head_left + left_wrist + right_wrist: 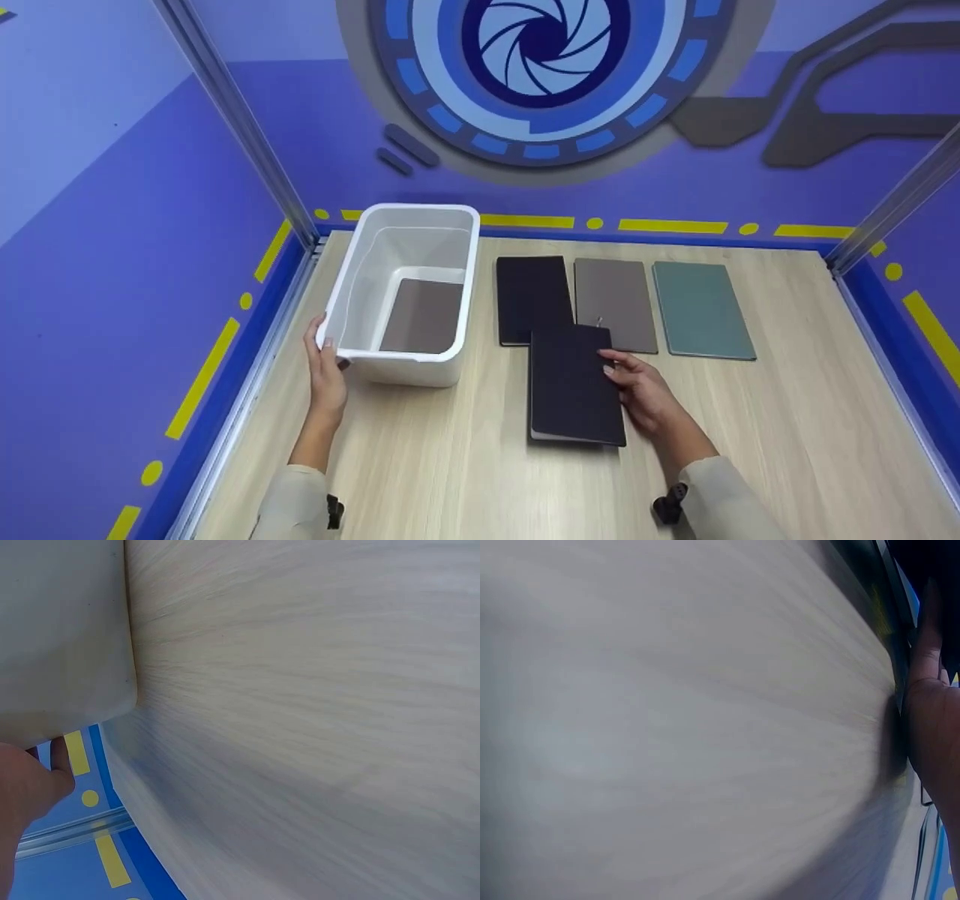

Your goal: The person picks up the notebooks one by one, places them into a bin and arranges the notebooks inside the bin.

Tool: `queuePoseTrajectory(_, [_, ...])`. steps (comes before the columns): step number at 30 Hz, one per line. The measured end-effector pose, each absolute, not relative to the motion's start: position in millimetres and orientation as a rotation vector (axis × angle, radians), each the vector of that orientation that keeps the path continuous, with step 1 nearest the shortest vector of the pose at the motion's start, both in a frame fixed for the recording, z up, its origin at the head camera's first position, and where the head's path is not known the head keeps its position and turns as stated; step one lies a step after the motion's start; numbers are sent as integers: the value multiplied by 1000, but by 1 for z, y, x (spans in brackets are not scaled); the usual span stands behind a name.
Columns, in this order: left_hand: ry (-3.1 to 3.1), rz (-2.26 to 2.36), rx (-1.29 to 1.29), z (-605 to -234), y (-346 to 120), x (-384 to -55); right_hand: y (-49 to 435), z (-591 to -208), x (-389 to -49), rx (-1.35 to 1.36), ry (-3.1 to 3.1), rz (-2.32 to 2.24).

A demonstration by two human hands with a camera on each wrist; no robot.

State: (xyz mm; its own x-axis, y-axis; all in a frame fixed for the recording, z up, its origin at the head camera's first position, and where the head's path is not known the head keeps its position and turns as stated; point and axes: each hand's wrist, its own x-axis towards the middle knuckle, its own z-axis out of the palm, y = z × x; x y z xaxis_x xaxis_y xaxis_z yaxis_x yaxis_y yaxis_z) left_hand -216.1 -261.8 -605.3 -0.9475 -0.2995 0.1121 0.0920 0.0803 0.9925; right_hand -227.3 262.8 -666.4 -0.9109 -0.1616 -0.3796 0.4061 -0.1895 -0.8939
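Observation:
At the near left corner of a white plastic bin (409, 357), my left hand (327, 382) grips the rim. The left wrist view has that hand (30, 784) at the edge, beside the bin's wall (64, 637). A brown notebook (424, 315) lies flat on the bin's floor. My right hand (645, 394) holds a black notebook (574, 386) by its right edge, fingers on the cover, above the table. Its upper end overlaps a second black notebook (531, 296) and a grey-brown notebook (616, 300). In the right wrist view the hand (934, 720) is partly cut off.
A green notebook (705, 311) lies at the right end of the row, beside the grey-brown one. The light wooden table (480, 480) is bounded by blue panels (525, 180) at the back and sides, with metal posts (247, 135) at the corners.

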Motion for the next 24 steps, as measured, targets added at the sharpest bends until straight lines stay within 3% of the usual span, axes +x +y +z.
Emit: queuePoseTrajectory(24, [-2057, -1922, 180, -605, -261, -218, 262, -667, -229, 309, 1692, -2175])
